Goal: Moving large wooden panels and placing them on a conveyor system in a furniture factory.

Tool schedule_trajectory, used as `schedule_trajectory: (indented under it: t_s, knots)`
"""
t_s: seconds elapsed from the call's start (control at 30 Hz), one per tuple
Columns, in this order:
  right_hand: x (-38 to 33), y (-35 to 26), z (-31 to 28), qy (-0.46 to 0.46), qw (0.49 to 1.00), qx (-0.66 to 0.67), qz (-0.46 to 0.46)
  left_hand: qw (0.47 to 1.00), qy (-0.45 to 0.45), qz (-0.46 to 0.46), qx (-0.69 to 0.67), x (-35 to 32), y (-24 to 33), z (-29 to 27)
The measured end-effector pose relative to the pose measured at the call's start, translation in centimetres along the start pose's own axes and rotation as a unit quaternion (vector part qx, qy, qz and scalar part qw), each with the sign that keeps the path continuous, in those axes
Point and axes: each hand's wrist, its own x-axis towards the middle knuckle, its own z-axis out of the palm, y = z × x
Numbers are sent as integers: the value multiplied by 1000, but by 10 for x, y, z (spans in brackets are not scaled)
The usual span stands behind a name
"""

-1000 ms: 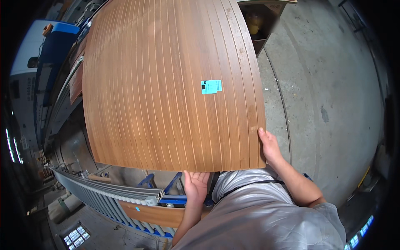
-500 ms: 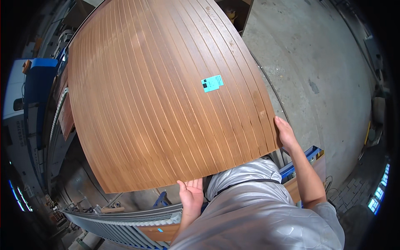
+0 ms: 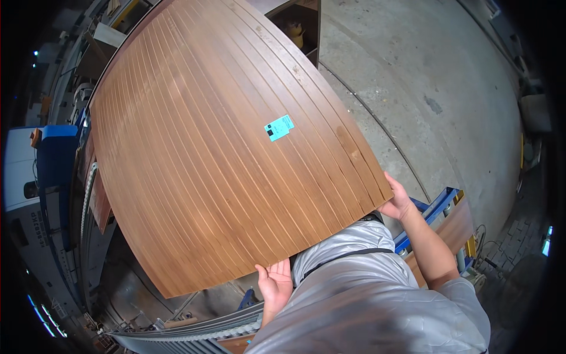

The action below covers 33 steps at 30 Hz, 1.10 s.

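Note:
A large brown wood panel (image 3: 218, 177) with long parallel grooves fills the middle of the view, and a turquoise label (image 3: 279, 127) is stuck on its face. At the panel's near right corner, my right hand (image 3: 398, 199) grips the edge, thumb on the side and fingers partly hidden beneath. My left hand (image 3: 276, 287) holds the near edge from below, palm up, with its fingertips under the panel and the thumb at the rim.
Left of the panel stands a blue and white machine (image 3: 56, 153). A grey roller conveyor (image 3: 194, 337) runs along the lower left. On the right is a blue-framed stand (image 3: 439, 203) with a wood board (image 3: 457, 224). A dark open box (image 3: 300, 26) sits at the far edge on the concrete floor (image 3: 407, 88).
The panel has turned slightly, its near left corner coming lower and its label shifting left. Both my hands have stayed on its edge. The view has turned too.

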Motion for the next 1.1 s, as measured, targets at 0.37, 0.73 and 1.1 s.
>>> schedule_trajectory:
  t_s: [0.37,0.73,1.1]
  knots:
    - [-1,-1,-1,34,998,-41,-15,1000,14,6,-1,4,-3,-1]
    - [0,-1,2,55,995,-66,-49,1000,21,21,-2,4,-7,0]
    - [-8,5,5,34,992,-84,-83,989,7,124,-73,12,11,-30]
